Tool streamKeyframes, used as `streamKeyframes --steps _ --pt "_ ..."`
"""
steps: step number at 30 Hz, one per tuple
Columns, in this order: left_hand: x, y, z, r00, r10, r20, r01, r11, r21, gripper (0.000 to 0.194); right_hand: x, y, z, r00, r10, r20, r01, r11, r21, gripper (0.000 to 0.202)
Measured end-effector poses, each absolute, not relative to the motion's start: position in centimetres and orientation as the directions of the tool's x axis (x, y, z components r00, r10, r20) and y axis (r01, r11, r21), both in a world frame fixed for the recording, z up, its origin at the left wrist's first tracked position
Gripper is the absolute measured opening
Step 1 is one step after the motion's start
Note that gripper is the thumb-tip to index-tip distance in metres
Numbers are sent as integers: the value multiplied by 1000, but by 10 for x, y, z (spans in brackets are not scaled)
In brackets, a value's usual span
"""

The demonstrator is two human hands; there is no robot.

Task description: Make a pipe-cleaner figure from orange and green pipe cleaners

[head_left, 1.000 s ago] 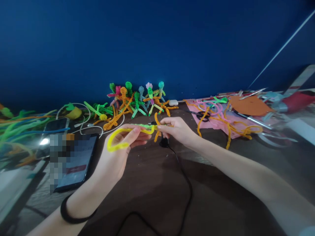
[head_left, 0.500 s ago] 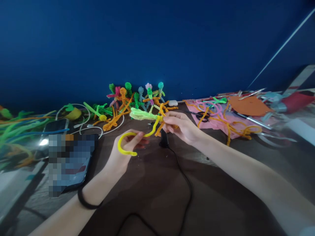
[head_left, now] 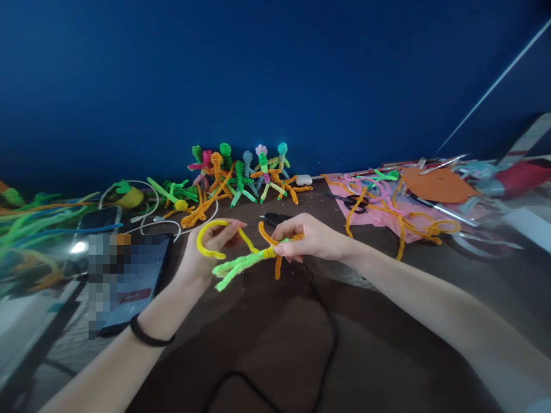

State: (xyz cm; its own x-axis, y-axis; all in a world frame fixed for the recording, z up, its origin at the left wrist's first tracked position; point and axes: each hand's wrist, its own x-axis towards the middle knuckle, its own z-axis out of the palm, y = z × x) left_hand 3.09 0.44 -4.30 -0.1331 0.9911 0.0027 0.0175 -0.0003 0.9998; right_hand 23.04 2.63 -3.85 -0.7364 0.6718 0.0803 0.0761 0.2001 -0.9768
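My right hand pinches a pipe cleaner figure with light green legs pointing left and orange arms. Around its middle sits a wrap of yellow. From there a yellow pipe cleaner runs to my left hand, whose thumb and fingers are closed on it. The pipe cleaner's free end curls over that hand. Part of the figure is hidden by my right fingers. Just behind my right hand lies a black tool with a cord.
Several finished pipe cleaner figures stand against the blue wall. At left are a phone and loose pipe cleaners. Scissors, a pink sheet and an orange piece lie at right.
The figure has come down and nearer, its green legs now tilted down to the left. My left hand has risen with the yellow pipe cleaner, now behind the legs.
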Motion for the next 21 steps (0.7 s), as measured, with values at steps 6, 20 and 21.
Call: streamKeyframes --steps 6,20,21 --pt "29 5 -37 -131 991 38 98 -26 995 18 228 22 -37 -760 644 86 278 442 -853 16" --pt "54 -29 -18 -27 994 109 8 -108 994 15 221 30 -46 -484 852 200 425 428 -797 16" --pt "55 -31 -19 -26 994 105 39 -104 994 15 221 29 -46 -470 862 191 402 402 -823 17"
